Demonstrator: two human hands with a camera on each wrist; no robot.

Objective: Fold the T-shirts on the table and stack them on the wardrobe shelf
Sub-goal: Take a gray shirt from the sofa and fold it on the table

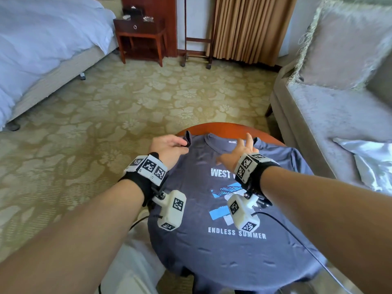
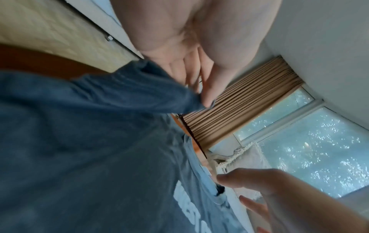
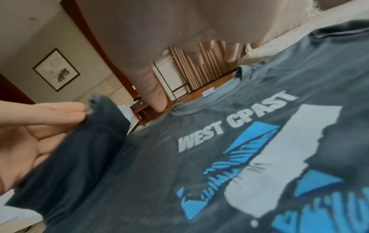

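Note:
A dark grey T-shirt (image 1: 222,247) with white "WEST COAST" and "ENDLESS SUMMER" print lies face up over a small round wooden table (image 1: 224,128), collar far from me. My left hand (image 1: 169,146) pinches the shirt's left sleeve (image 2: 151,88) between thumb and fingers, lifted a little off the table; the same sleeve (image 3: 103,119) shows in the right wrist view. My right hand (image 1: 241,151) hovers with fingers spread just above the collar and right shoulder, holding nothing. The shirt's hem hangs over the near table edge.
A grey sofa (image 1: 331,115) with a fringed cushion (image 1: 343,43) and a pale cloth (image 1: 369,162) stands at the right. A bed (image 1: 42,49) is at the far left, a wooden nightstand (image 1: 140,37) and curtains (image 1: 250,28) behind. Patterned carpet (image 1: 127,107) lies between.

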